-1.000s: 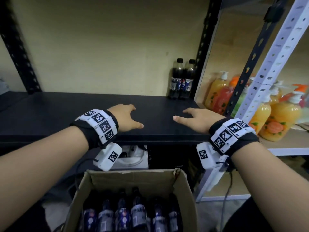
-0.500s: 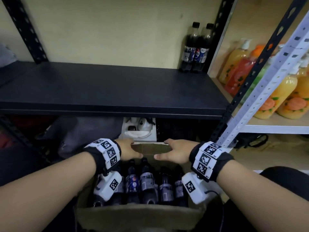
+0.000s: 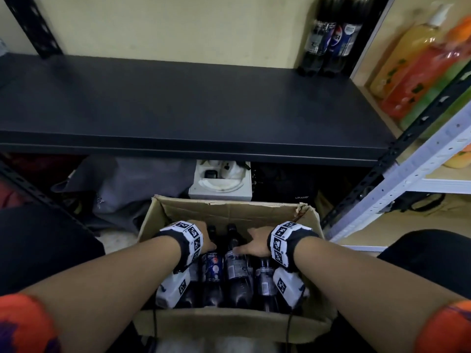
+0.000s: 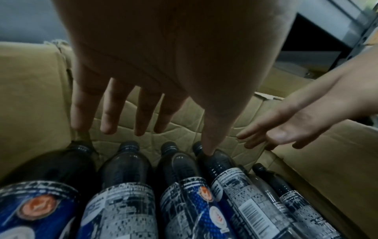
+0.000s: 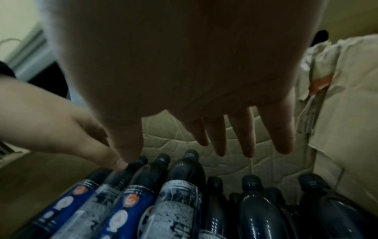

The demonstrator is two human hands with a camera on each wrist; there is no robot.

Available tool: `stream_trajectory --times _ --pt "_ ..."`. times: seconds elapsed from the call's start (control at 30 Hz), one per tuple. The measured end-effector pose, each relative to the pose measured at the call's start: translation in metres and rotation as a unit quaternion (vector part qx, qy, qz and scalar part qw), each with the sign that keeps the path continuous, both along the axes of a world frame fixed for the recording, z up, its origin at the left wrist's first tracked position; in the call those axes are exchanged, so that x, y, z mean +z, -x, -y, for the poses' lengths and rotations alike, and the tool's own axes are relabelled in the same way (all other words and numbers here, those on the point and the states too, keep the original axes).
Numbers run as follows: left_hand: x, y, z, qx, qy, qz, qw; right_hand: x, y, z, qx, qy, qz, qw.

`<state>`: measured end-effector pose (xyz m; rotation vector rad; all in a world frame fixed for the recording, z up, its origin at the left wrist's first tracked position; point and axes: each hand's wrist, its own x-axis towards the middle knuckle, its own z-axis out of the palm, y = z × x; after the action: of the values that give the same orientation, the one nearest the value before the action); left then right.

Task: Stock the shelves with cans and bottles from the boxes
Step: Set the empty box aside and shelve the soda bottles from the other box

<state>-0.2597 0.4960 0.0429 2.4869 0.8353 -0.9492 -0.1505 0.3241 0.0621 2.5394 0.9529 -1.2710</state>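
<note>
Several dark cola bottles with blue labels lie packed in an open cardboard box on the floor below the black shelf. Both hands reach down into the box over the bottle necks. My left hand has straight, spread fingers above the caps, and its thumb touches one bottle's shoulder. My right hand is likewise spread just above the bottles, holding nothing. Two cola bottles stand upright at the shelf's back right corner.
Orange and yellow pump bottles fill the neighbouring white shelf unit on the right. Under the black shelf sit a white moulded tray, grey cloth and a dark bag. Black uprights frame the shelf.
Both hands dropped from the shelf edge down into the box and now hover over the bottle necks. The head view tilted downward.
</note>
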Motion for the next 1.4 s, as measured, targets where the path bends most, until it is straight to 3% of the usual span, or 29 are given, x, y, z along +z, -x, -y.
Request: stream_trajectory --times 0.23,0.6,0.8,1.07,1.3,1.4 --pt "-0.014 -0.012 -0.003 -0.013 -0.006 0.003 1.0 -0.035 -0.002 -0.022 0.015 -0.014 -0.023 1.0" --pt "-0.03 -0.022 0.001 0.04 0.045 -0.006 0.998 -0.067 -0.008 -0.027 -0.08 -0.074 -0.065 0.992" --pt "-0.031 -0.029 -0.004 0.092 0.076 -0.025 0.993 -0.065 -0.007 -0.031 -0.142 -0.079 -0.099 0.982" --pt "-0.028 -0.021 0.001 0.114 0.16 0.016 0.98 -0.055 -0.002 -0.013 -0.284 -0.195 -0.177 0.922" --pt "-0.015 -0.012 0.01 0.122 0.25 0.062 0.959 -0.031 -0.006 0.0 -0.291 -0.278 -0.141 0.904" --pt "-0.007 -0.01 0.004 0.107 0.256 0.128 0.952 -0.019 -0.011 0.009 -0.276 -0.306 -0.137 0.901"
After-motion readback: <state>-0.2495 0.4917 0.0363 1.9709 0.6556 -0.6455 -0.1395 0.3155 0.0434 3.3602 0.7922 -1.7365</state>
